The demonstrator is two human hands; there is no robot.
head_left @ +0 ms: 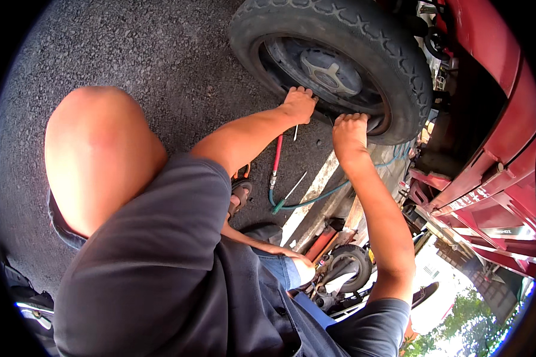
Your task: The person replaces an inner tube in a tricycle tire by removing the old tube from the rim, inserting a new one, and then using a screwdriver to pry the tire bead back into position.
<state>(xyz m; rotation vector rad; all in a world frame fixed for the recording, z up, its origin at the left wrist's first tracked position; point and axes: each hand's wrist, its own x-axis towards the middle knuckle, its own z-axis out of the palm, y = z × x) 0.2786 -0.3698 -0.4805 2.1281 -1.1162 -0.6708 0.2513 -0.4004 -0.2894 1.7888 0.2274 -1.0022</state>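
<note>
I see my left hand (299, 105) set on the lower inner edge of the tyre (393, 65), fingers curled together over the bead where rubber meets the dark steel rim (330, 70). My right hand (350, 130) sits just beside it, closed into a fist-like grip on the same edge; I cannot tell whether it pinches anything besides the tyre. The wheel lies on grey asphalt (161, 53) at the top of view, close against a red vehicle body (506, 119) on the right. Below my hands, on the ground, lie a red-handled tool (277, 153), a thin metal rod (294, 186) and a green air hose (315, 199) that curls away toward the vehicle. My bare knee (101, 149) and grey shirt (178, 268) fill the lower left and hide the ground there; a sandalled foot (240, 196) shows near the hose.
</note>
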